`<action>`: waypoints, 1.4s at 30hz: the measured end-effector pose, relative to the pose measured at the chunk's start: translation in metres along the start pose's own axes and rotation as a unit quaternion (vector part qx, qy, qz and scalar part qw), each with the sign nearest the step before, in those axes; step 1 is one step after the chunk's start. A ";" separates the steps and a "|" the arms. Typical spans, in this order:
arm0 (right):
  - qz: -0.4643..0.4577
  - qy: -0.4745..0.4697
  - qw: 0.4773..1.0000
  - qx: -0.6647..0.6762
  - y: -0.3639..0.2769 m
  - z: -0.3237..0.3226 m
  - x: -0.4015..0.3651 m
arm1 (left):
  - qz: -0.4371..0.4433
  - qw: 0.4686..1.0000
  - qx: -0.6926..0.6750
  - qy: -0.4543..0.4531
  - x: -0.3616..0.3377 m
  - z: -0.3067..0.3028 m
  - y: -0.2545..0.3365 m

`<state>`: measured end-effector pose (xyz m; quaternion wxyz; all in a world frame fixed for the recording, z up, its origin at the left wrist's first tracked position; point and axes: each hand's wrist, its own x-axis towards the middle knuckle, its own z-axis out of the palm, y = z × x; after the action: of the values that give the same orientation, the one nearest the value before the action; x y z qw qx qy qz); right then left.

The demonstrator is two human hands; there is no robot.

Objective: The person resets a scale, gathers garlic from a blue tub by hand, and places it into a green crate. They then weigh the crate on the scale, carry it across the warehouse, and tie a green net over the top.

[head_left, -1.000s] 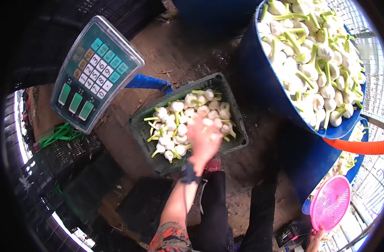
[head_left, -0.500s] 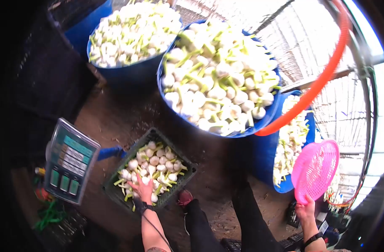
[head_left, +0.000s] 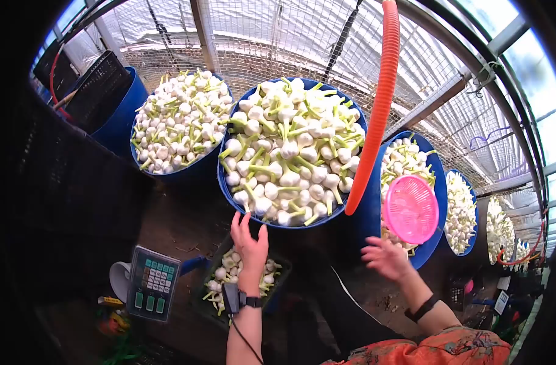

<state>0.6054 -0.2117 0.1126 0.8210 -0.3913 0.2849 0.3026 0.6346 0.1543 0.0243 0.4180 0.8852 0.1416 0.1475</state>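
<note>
My left hand (head_left: 250,246) is raised over a dark green crate (head_left: 279,286) of garlic bulbs (head_left: 269,278). Its fingers are spread and hold nothing. Just beyond the fingertips is the front rim of a blue barrel (head_left: 302,227) heaped with garlic (head_left: 290,152). My right hand (head_left: 386,258) is open, fingers apart, just below a pink plastic colander (head_left: 412,210). The colander sits tilted on the garlic in a second blue barrel (head_left: 435,234); I see a gap between it and my hand.
A scale display with keypad (head_left: 154,283) stands left of the crate. More garlic (head_left: 183,125) fills a barrel at the back left, with further barrels (head_left: 463,213) along the right. An orange corrugated hose (head_left: 375,121) hangs beside the middle barrel. Wire mesh (head_left: 247,55) lines the back.
My left hand has come up out of the garlic in the crate. My right hand has let go of the pink colander, which now rests on the right barrel's garlic. The view has shifted.
</note>
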 end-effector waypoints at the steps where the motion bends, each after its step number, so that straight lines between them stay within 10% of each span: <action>1: 0.024 -0.017 0.981 -0.191 0.008 0.040 0.022 | 0.007 1.000 0.017 -0.023 0.023 0.013 0.008; 3: -0.102 -0.072 0.916 -0.380 0.018 0.092 0.097 | 0.058 0.997 0.034 -0.039 0.071 0.053 0.017; 5: -0.318 0.063 0.860 -0.395 0.028 0.105 0.196 | 0.104 0.988 0.076 -0.087 0.119 0.094 0.034; 7: -0.238 0.266 0.848 -0.392 0.029 0.102 0.276 | 0.112 0.980 0.092 -0.139 0.161 0.141 0.043; 10: -0.057 0.280 0.889 -0.357 0.044 0.098 0.325 | 0.174 0.954 0.155 -0.188 0.193 0.184 0.035; 21: -0.008 0.220 0.974 -0.061 0.030 0.089 0.326 | 0.009 0.962 0.118 -0.246 0.157 0.163 -0.020; 23: 0.146 0.282 0.948 -0.028 0.015 0.108 0.316 | 0.056 0.965 0.116 -0.229 0.138 0.146 -0.014; 27: 0.109 0.174 0.979 0.015 0.087 0.045 0.379 | -0.024 0.983 0.145 -0.108 0.154 0.104 -0.015; 29: 0.131 0.131 0.981 0.054 0.062 0.075 0.364 | -0.229 0.961 0.158 0.008 0.168 0.103 -0.054; 34: 0.156 0.128 0.975 0.093 0.044 0.096 0.344 | -0.505 0.852 0.005 -0.137 0.191 0.129 -0.087; 42: 0.131 0.090 0.973 0.170 0.058 0.094 0.357 | -0.520 0.816 -0.211 -0.136 0.186 0.133 -0.077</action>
<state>0.8188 -0.0079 -0.1163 0.7999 -0.2306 0.4535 0.3184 0.8457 0.1781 -0.0900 0.6236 0.5810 0.4881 -0.1879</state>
